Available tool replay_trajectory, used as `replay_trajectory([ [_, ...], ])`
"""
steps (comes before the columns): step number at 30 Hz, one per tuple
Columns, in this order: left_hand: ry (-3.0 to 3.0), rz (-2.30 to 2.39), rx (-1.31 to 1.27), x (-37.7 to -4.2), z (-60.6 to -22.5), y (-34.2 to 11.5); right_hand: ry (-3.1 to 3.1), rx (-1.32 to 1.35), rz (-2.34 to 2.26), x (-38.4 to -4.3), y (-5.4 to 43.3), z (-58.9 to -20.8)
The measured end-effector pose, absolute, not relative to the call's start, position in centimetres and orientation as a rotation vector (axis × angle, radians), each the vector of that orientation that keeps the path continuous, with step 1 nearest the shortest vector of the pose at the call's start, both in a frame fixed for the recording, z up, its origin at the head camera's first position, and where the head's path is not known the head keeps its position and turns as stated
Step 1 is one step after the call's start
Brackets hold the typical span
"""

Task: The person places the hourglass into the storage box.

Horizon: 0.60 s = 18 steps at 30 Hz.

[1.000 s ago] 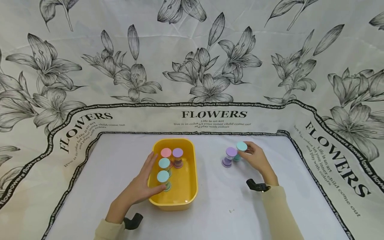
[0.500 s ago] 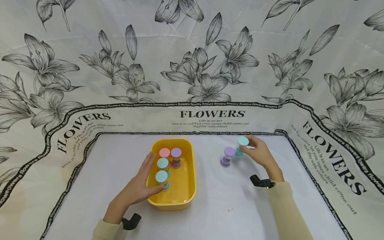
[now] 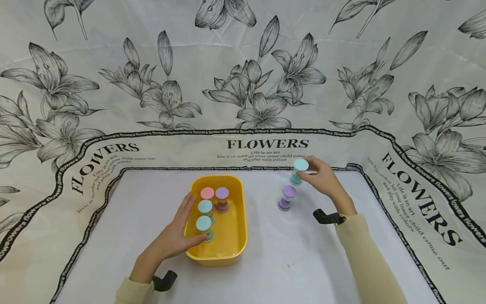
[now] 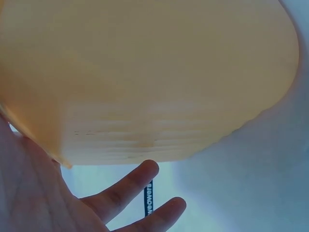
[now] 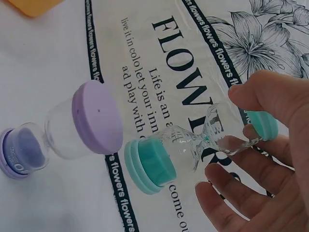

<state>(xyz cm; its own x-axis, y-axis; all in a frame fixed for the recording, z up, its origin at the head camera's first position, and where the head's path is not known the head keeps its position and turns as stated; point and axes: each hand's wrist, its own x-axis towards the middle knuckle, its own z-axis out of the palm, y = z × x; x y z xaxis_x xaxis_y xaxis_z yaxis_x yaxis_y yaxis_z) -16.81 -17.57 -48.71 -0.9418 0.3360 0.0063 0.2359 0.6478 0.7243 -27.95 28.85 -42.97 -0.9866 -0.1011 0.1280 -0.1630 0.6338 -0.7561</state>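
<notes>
My right hand (image 3: pixel 322 179) pinches a teal-capped hourglass (image 3: pixel 295 179) near its top cap. In the right wrist view the teal sand (image 5: pixel 157 162) lies in its lower bulb. A purple-capped hourglass (image 3: pixel 289 192) stands upright on the table, nearer to me than the held one. My left hand (image 3: pixel 167 238) lies along the left side of a yellow tub (image 3: pixel 229 242), fingers extended and thumb reaching over the rim. Inside the tub stand a pink-capped hourglass (image 3: pixel 207 193), a purple-capped one (image 3: pixel 222 193) and two pale teal-capped ones, the front one (image 3: pixel 203 223) beside my thumb.
A white cloth covers the table (image 3: pixel 273 270). Behind it rises a flower-printed cloth backdrop (image 3: pixel 265 105) with a black lettered border. A small pale mark (image 3: pixel 290 265) shows on the cloth near the front.
My right hand has lifted the teal hourglass from behind the purple one and moved it farther back. The left hand stays at the tub. The view has shifted slightly.
</notes>
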Motion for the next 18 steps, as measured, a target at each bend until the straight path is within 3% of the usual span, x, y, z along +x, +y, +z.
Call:
replay_trajectory([
  [10,2.746,1.197,0.482,-16.8,-49.2,-17.4,-2.806,0.320,1.294,-28.5,26.3,-39.8],
  [18,2.729,1.213,0.468,-16.9,-49.1,-17.5,-2.810,0.544,1.319,-28.8,23.3,-38.3],
])
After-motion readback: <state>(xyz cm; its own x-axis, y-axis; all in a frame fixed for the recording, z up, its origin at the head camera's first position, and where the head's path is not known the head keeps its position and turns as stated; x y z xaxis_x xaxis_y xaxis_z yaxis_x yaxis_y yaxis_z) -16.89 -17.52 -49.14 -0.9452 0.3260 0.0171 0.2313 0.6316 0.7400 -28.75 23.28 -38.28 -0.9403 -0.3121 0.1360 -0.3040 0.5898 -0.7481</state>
